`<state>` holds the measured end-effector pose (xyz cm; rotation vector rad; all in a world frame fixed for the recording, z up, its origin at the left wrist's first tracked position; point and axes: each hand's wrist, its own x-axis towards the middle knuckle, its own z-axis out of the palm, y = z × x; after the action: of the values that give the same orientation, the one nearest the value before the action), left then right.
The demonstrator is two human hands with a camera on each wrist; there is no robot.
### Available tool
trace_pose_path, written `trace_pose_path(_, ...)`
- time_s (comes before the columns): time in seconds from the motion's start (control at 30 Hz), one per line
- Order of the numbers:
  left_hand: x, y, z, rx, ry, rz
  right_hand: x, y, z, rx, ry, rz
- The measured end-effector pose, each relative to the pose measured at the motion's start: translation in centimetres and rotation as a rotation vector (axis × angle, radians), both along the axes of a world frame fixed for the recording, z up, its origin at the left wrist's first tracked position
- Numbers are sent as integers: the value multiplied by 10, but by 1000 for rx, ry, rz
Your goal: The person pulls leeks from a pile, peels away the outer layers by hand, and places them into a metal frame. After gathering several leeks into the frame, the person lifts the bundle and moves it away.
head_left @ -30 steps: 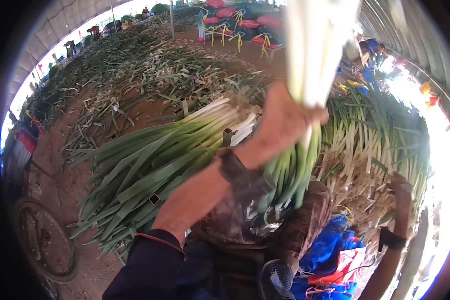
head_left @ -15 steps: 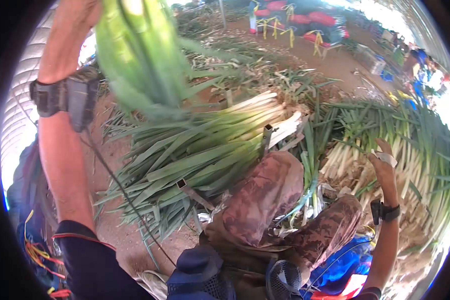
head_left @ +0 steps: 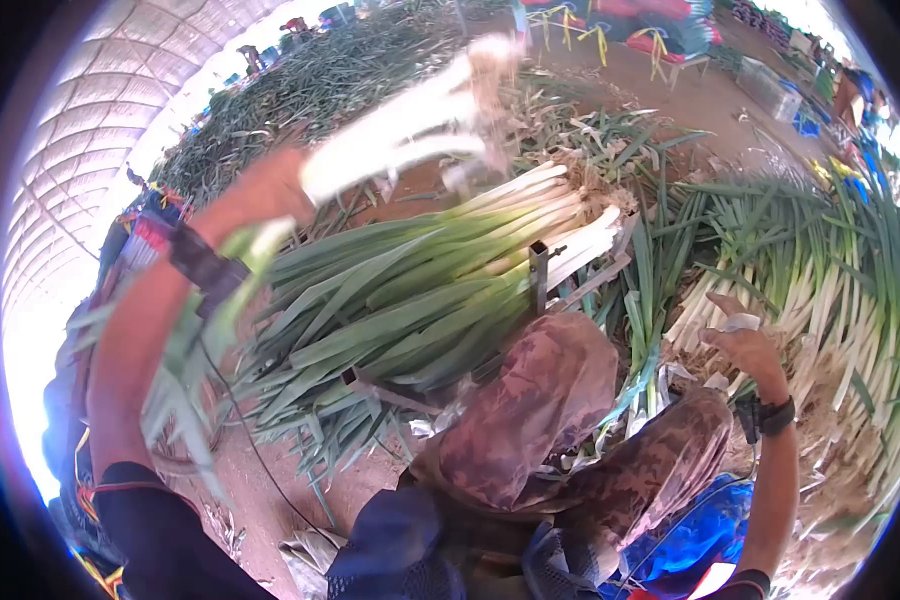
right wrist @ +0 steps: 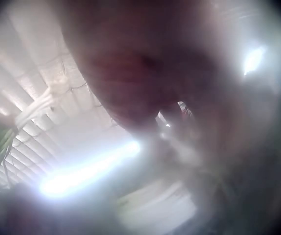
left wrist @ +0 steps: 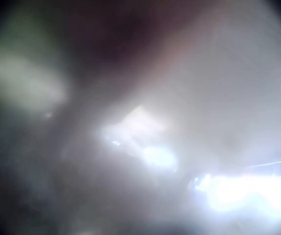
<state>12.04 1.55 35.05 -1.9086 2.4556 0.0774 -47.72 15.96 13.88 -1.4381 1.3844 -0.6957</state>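
In the head view my left hand (head_left: 255,195) grips a bunch of long green onions (head_left: 400,135), its blurred white root ends pointing up and right, its leaves hanging down left. The bunch is above a large heap of onions (head_left: 400,270) lying by the knees. My right hand (head_left: 750,350) is low at the right, fingers spread apart, a small white piece by them, beside another onion pile (head_left: 800,270). The right wrist view shows the raised bunch (right wrist: 37,107) at left and a large blurred hand (right wrist: 145,63). The left wrist view is too blurred to read.
Metal bar ends (head_left: 538,262) stick up at the near side of the heap. Blue netting (head_left: 695,540) lies below the right leg. Loose leaves (head_left: 340,80) cover the ground behind, and filled sacks (head_left: 640,25) stand at the back. A thin cable hangs from the left wrist.
The bunch in my left hand has swung from upper centre to the left, and its root ends now point right. My right hand has moved slightly left and down since half a second ago.
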Motion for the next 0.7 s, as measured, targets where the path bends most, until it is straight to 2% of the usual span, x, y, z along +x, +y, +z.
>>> trace_pose_path(0.03,-10,-4,-32,1,128,-47,2,1,1,5,1,-17)
trace_pose_path(0.07,-3,-28,-72,70,140,-137,12,2,5,57,-5,-116)
trace_pose_path(0.1,-29,-33,-87,234,126,-46,19,0,8,109,-10,-211)
trace_pose_path(0.13,-39,-51,-112,349,130,-50,18,-11,6,87,152,-202)
trace_pose_path(0.17,-53,-62,-130,398,68,-72,10,-21,0,93,160,-208)
trace_pose_path(0.23,-81,-78,-164,287,218,-112,-8,-44,-18,-109,530,120)
trace_pose_path(0.27,-95,-89,-175,312,159,-90,-10,-55,-27,-95,536,118)
trace_pose_path(0.33,-131,-107,-185,349,106,-74,-8,-81,-45,-297,1055,424)
trace_pose_path(0.37,-146,-115,-191,400,83,-43,-4,-93,-62,-282,1058,428)
trace_pose_path(0.43,-172,-126,-224,467,64,-15,13,-114,-97,-287,648,4)
trace_pose_path(0.47,-183,-125,-258,383,63,-12,28,-122,-104,-271,648,10)
trace_pose_path(0.5,-188,-125,-279,291,62,-10,46,-132,-109,-372,768,-16)
trace_pose_path(0.53,-190,-127,-280,297,64,-10,63,-142,-111,-475,888,-45)
trace_pose_path(0.57,-190,-125,-276,327,118,-51,82,-155,-104,-463,884,-39)
trace_pose_path(0.63,-181,-121,-271,357,167,-73,113,-188,-85,128,1053,101)
trace_pose_path(0.67,-175,-122,-269,339,204,-172,113,-195,-96,125,1050,104)
trace_pose_path(0.7,-169,-121,-267,327,242,-273,113,-201,-116,16,1049,162)
